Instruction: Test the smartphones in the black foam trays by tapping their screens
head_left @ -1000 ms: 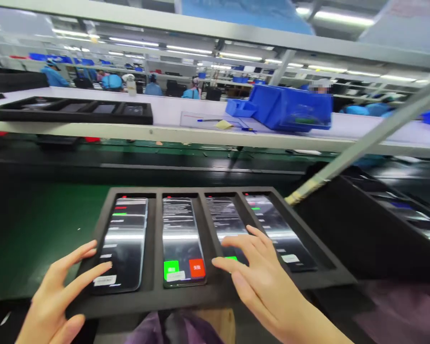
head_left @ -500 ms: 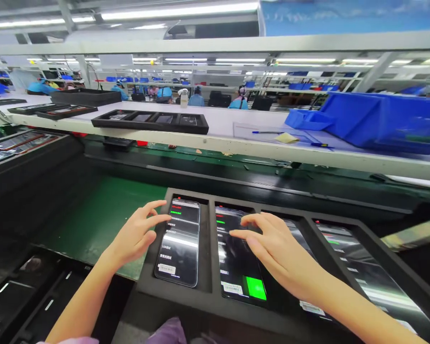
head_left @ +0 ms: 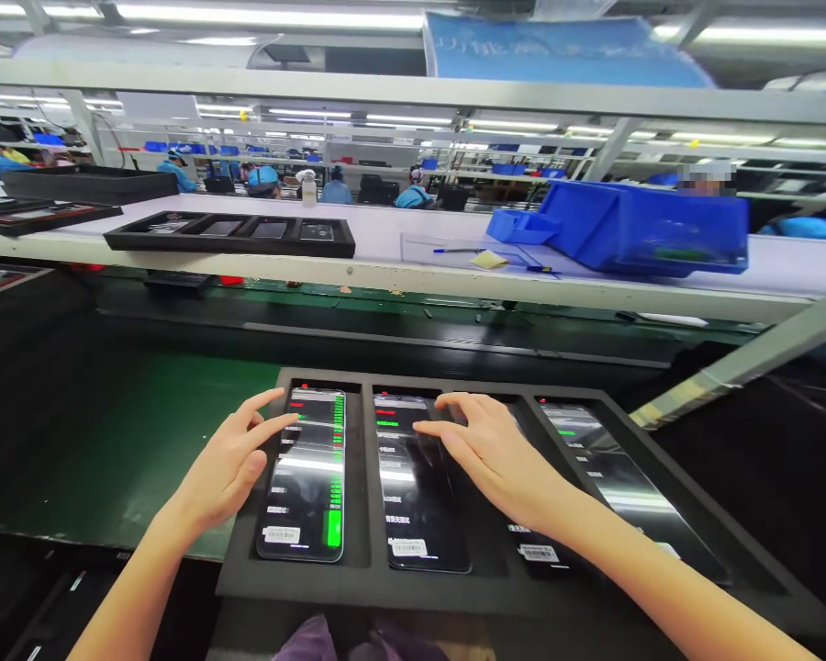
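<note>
A black foam tray [head_left: 317, 588] holds several smartphones side by side, screens lit with lists of text. My left hand [head_left: 227, 464] has its fingers spread, the index fingertip at the upper left of the leftmost smartphone [head_left: 309, 468]. That screen carries a green strip and a green block along its right side. My right hand [head_left: 499, 459] is open too, its index finger extended to the upper screen of the second smartphone [head_left: 417, 500]. My right hand and forearm cover much of the third smartphone [head_left: 539, 553]. Further right lies a fourth smartphone [head_left: 612, 468].
Beyond the green work surface [head_left: 158, 431] runs a white shelf [head_left: 378, 220] with another phone tray [head_left: 227, 243], a pen [head_left: 458, 250] and blue bins [head_left: 592, 225]. A metal post [head_left: 743, 363] slants at the right. Co-workers sit in the background.
The green strip and block have appeared on the leftmost smartphone, while the second smartphone's green block is gone. My right index finger is higher on its screen. The whole view has swung right.
</note>
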`<state>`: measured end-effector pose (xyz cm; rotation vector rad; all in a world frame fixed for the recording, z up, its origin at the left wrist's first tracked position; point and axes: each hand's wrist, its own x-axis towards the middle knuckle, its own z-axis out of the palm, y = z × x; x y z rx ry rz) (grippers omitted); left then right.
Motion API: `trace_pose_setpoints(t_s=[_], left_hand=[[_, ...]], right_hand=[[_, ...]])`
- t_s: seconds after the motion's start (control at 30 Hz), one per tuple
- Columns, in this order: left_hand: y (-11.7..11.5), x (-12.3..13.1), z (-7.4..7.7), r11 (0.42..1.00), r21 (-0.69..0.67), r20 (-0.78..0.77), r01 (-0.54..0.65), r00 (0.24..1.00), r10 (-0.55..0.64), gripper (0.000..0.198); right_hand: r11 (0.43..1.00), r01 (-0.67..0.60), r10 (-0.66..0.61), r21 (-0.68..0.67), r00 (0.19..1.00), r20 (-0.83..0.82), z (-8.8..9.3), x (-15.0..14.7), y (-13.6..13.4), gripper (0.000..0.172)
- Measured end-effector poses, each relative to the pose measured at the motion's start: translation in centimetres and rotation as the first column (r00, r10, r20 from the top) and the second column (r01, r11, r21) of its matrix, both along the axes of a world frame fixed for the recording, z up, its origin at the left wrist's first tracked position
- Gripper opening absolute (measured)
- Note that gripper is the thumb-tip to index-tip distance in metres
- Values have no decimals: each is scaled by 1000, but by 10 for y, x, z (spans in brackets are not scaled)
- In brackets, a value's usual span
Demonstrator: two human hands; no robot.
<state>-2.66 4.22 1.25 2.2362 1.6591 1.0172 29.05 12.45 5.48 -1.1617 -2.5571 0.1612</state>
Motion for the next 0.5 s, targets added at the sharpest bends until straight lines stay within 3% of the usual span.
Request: trace_pose_setpoints(t_s=[0.23,0.5], left_hand=[[-1,4,-8,997,22,148,-74,986,70,57],[-3,4,-6,992,-44,136,-117,983,122,61]], right_hand=[[976,219,-218,13,976,-23,-4,55,3,47],[957,277,-277,84,961,-11,-8,80,1,47]])
